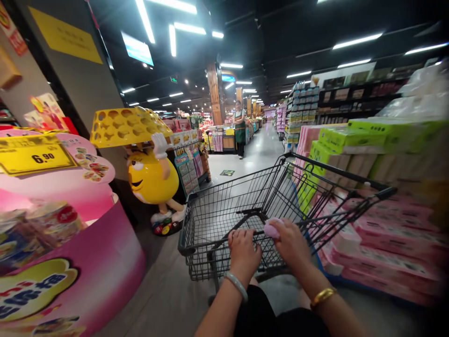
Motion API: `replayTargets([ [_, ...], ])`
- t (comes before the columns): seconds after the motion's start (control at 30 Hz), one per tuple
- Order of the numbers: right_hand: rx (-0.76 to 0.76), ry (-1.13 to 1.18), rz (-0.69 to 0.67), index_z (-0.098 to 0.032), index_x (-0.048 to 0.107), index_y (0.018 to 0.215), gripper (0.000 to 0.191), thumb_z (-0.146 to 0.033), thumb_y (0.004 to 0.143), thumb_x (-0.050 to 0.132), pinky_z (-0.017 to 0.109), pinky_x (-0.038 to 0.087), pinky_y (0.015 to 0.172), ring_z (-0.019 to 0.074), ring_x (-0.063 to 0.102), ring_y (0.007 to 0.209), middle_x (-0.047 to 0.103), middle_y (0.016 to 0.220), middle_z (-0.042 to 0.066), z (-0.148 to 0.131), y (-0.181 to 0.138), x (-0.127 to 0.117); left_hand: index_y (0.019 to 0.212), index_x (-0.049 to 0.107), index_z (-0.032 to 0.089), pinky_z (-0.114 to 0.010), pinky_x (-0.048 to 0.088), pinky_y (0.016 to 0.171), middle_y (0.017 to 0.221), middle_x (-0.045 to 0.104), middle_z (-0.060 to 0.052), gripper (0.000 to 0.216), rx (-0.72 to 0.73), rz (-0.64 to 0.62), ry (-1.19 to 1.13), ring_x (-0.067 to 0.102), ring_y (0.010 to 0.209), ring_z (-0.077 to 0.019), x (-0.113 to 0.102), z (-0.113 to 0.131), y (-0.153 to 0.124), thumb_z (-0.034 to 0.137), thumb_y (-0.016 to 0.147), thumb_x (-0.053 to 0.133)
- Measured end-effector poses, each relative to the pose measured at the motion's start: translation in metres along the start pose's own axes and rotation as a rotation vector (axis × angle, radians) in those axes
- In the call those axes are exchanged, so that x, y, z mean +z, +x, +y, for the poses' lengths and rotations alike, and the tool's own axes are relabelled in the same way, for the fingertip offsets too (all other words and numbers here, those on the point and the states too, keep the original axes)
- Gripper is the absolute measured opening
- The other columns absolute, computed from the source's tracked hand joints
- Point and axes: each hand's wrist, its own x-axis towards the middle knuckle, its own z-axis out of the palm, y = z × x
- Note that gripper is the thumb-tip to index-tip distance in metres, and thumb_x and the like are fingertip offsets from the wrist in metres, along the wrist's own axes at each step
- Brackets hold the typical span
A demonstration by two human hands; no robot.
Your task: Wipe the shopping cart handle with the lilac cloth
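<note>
Crosswise, cart [252, 212], narrow end [185, 247] leftward, left hand [243, 252] gripping rim [259, 232], right hand [290, 241] clutching lilac object [272, 228]

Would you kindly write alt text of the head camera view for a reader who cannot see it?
A person's left hand curls over the near edge of a shopping cart in a store aisle; the right hand holds a small lilac object there. A yellow figure stands left, stacked pink and green packages right.

Left hand [242, 252] on shopping cart [224, 206], lilac object [271, 229] in right hand [290, 243]
</note>
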Motion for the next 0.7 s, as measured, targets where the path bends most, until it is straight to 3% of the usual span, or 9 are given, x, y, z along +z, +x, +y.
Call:
replayTargets([
  [0.1,0.074,-0.056,0.047,-0.024,0.067,0.125,0.055,-0.003,0.076,0.055,0.039,0.043,0.099,0.0274,0.055,0.106,0.061,0.125,0.011,0.014,-0.001,-0.008,0.104,0.07,0.029,-0.046,0.03,0.108,0.103,0.071,-0.002,0.026,-0.045,0.018,0.005,0.059,0.107,-0.0251,-0.003,0.003,0.003,0.026,0.078,0.067],
  [0.3,-0.083,0.046,-0.032,-0.032,0.067,0.125,0.056,-0.002,0.079,0.053,0.035,0.045,0.099,0.0257,0.055,0.111,0.061,0.131,0.006,-0.021,-0.02,0.005,0.091,0.068,0.026,-0.046,0.032,0.099,0.094,0.071,-0.002,0.014,-0.09,0.017,0.069,0.059,0.1,-0.0254,-0.01,0.004,0.001,0.024,0.079,0.062],
  [0.5,0.02,-0.014,0.025,-0.027,0.065,0.127,0.056,-0.003,0.077,0.056,0.037,0.045,0.098,0.0273,0.055,0.112,0.061,0.126,0.01,-0.012,-0.017,-0.011,0.09,0.066,0.024,-0.047,0.024,0.111,0.098,0.072,-0.002,0.013,-0.109,-0.021,0.103,0.058,0.107,-0.0249,-0.016,0.014,-0.002,0.024,0.078,0.063],
  [0.6,-0.027,-0.001,0.023,-0.029,0.067,0.125,0.057,-0.002,0.076,0.055,0.036,0.046,0.097,0.0266,0.056,0.11,0.062,0.126,0.008,-0.012,-0.019,-0.012,0.1,0.066,0.023,-0.048,0.022,0.115,0.107,0.072,-0.004,0.02,-0.095,-0.039,0.092,0.058,0.115,-0.0252,-0.013,0.021,-0.003,0.024,0.081,0.062],
  [0.7,-0.103,0.032,0.023,-0.032,0.067,0.124,0.06,0.0,0.075,0.053,0.036,0.047,0.097,0.0253,0.056,0.11,0.062,0.128,0.006,-0.006,-0.022,-0.008,0.126,0.062,0.025,-0.047,0.021,0.117,0.123,0.07,-0.005,0.042,-0.069,-0.021,0.044,0.055,0.123,-0.0246,-0.006,0.022,-0.005,0.025,0.084,0.061],
])
